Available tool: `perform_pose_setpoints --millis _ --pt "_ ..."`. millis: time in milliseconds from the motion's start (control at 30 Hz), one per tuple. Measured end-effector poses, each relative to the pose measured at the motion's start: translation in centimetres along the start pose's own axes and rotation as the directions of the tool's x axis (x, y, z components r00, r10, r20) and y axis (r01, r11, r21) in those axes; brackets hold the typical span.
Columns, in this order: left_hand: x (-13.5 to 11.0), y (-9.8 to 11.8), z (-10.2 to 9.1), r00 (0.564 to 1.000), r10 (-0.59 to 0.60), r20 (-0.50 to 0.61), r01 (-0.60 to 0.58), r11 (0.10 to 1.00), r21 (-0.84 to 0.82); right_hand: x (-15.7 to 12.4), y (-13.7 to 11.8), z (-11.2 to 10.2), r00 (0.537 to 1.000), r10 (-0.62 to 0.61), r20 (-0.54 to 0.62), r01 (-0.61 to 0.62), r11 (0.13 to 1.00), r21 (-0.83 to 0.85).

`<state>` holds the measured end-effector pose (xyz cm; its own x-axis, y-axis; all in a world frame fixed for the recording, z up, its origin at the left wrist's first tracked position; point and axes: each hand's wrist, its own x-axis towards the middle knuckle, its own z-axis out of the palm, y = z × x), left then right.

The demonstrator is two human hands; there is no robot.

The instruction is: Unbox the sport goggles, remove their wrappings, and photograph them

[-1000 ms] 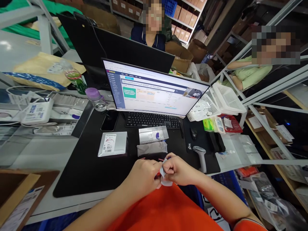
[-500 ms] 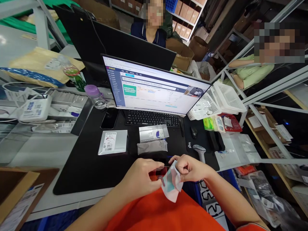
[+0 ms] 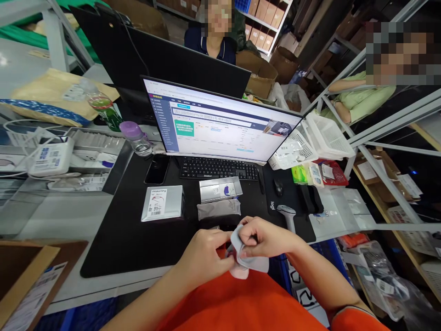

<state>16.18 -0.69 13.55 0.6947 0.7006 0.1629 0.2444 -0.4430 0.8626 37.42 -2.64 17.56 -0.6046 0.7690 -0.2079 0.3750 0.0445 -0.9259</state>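
My right hand (image 3: 263,236) is closed on a pale grey-white cleaning cloth (image 3: 259,264), bunched and folded in front of my orange top. My left hand (image 3: 208,252) meets it from the other side, thumb and fingers pinched on a pair of thin-framed glasses that the cloth and fingers now largely cover. Just beyond the hands lies a grey soft pouch (image 3: 219,209) on the black desk mat (image 3: 113,243). Behind the pouch is a silver open box (image 3: 220,189) with a label. A silver-white box (image 3: 162,203) marked "Wakening" sits to the left.
A monitor (image 3: 220,122) stands behind a keyboard (image 3: 220,168). Right of it are a mouse (image 3: 278,187), a barcode scanner (image 3: 286,216) and white baskets (image 3: 327,135). A phone (image 3: 157,168) and purple-lidded cup (image 3: 136,138) lie left. Two people are beyond the desk.
My right hand has moved slightly left and up, folding the cloth over toward my left hand. The reddish glasses frame, visible before between the hands, is now mostly covered.
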Motion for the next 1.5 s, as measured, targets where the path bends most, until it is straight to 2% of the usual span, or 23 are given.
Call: perform_pose_setpoints --millis 100,200,433,533,633,700,733,800,900,1000,1067,1100,1200,1267,1367,1500 --pt "-0.3 -0.1 -0.4 1.0 0.001 -0.026 -0.002 0.999 -0.039 -1.1 0.6 -1.4 0.997 -0.035 0.066 0.029 0.996 0.087" --pt "-0.4 -0.2 -0.5 1.0 -0.014 -0.02 0.013 0.998 -0.064 -1.7 1.1 -2.0 0.996 -0.031 0.079 0.021 0.992 0.122" --pt "0.6 0.7 0.1 0.999 0.009 0.05 -0.006 0.998 -0.056 -0.7 0.7 0.5 0.994 0.109 0.01 -0.109 0.993 0.033" --pt "0.6 0.7 0.4 1.0 0.021 0.01 -0.02 0.999 -0.029 -0.4 0.6 0.5 0.993 0.116 -0.017 -0.115 0.992 0.05" --pt "0.3 0.2 0.1 0.999 0.001 -0.046 -0.001 1.0 0.01 -0.6 1.3 -0.7 0.997 0.076 0.0 -0.076 0.988 0.137" --pt "0.2 -0.1 -0.2 0.994 -0.035 -0.106 0.035 0.999 -0.004 -1.1 2.3 -1.7 0.994 0.089 -0.066 -0.07 0.966 0.251" --pt "0.2 -0.2 -0.4 0.99 -0.053 -0.132 0.051 0.999 -0.018 -1.4 2.9 -2.1 0.984 0.115 -0.138 -0.068 0.949 0.308" --pt "0.3 -0.3 -0.9 0.982 -0.081 -0.17 0.074 0.996 -0.042 -2.3 4.3 -2.7 0.924 0.182 -0.337 -0.028 0.91 0.414" --pt "0.3 -0.1 -1.6 0.973 -0.091 -0.214 0.083 0.995 -0.046 -4.1 6.5 -3.1 0.757 0.262 -0.599 0.139 0.831 0.539" --pt "0.2 0.4 -2.4 0.965 -0.052 -0.257 0.043 0.998 -0.041 -6.2 8.7 -3.0 0.592 0.337 -0.732 0.31 0.744 0.592" --pt "0.2 0.8 -2.8 0.959 -0.018 -0.283 0.006 0.999 -0.041 -7.4 10.0 -2.8 0.507 0.383 -0.772 0.368 0.714 0.595" --pt "0.2 1.1 -3.0 0.955 -0.002 -0.297 -0.011 0.999 -0.039 -7.9 10.6 -2.6 0.479 0.403 -0.78 0.383 0.704 0.598" --pt "0.4 1.7 -3.3 0.943 0.03 -0.331 -0.038 0.999 -0.019 -8.9 11.9 -1.8 0.439 0.43 -0.789 0.392 0.698 0.598" --pt "0.5 2.0 -3.4 0.942 0.039 -0.334 -0.043 0.999 -0.006 -9.2 12.5 -1.1 0.439 0.409 -0.8 0.372 0.727 0.577" --pt "0.7 2.4 -3.5 0.941 0.054 -0.334 -0.053 0.999 0.011 -9.3 13.4 -0.3 0.471 0.367 -0.802 0.337 0.765 0.549" --pt "1.0 2.9 -3.6 0.929 0.089 -0.359 -0.077 0.996 0.049 -9.1 14.2 0.2 0.518 0.36 -0.776 0.303 0.771 0.559"
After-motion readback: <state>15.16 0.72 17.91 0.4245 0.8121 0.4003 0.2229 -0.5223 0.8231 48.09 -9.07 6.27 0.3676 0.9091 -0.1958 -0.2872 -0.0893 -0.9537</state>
